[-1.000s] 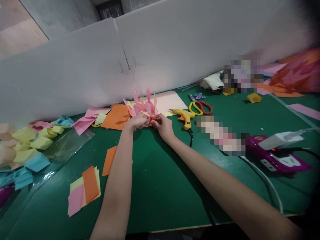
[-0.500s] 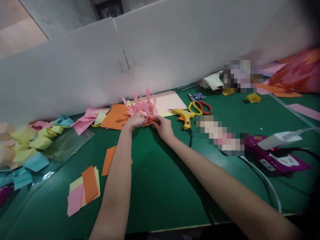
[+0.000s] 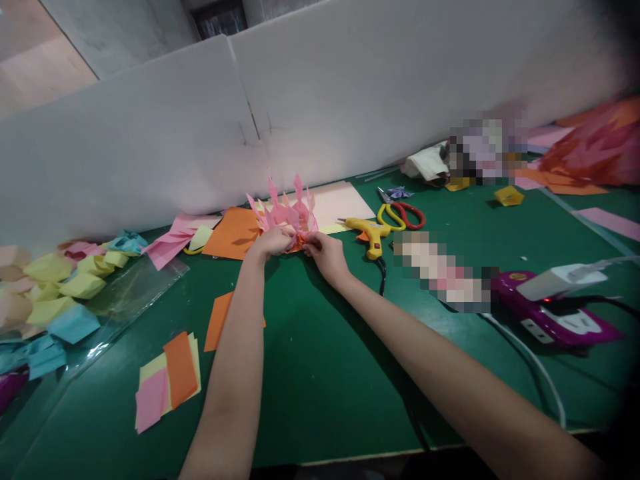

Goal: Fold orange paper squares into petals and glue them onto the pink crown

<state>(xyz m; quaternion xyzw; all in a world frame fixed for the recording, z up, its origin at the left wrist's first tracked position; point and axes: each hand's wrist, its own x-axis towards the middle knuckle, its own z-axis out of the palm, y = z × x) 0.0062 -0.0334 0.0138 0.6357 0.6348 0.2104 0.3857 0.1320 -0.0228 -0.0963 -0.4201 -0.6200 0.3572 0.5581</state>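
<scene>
Between my two hands is a small folded piece of orange paper (image 3: 300, 241), pinched from both sides. My left hand (image 3: 277, 241) has its fingers closed at the paper's left side; its fingertips are partly hidden. From the right, my right hand (image 3: 326, 252) pinches the same paper between thumb and fingers. Right behind them stands a pink folded-paper piece (image 3: 285, 212) with several upright points. It is close to my hands, and I cannot tell whether it is joined to the orange paper.
A yellow glue gun (image 3: 371, 235) lies right of my hands, with scissors (image 3: 400, 215) behind it. A purple power strip (image 3: 545, 310) with cables sits farther right. Cut paper strips (image 3: 181, 370) and folded paper shapes (image 3: 83, 285) lie left. A white partition (image 3: 350, 87) closes off the back.
Both hands stay in nearly the same place, still pinching the orange paper. The whole view has shifted very slightly.
</scene>
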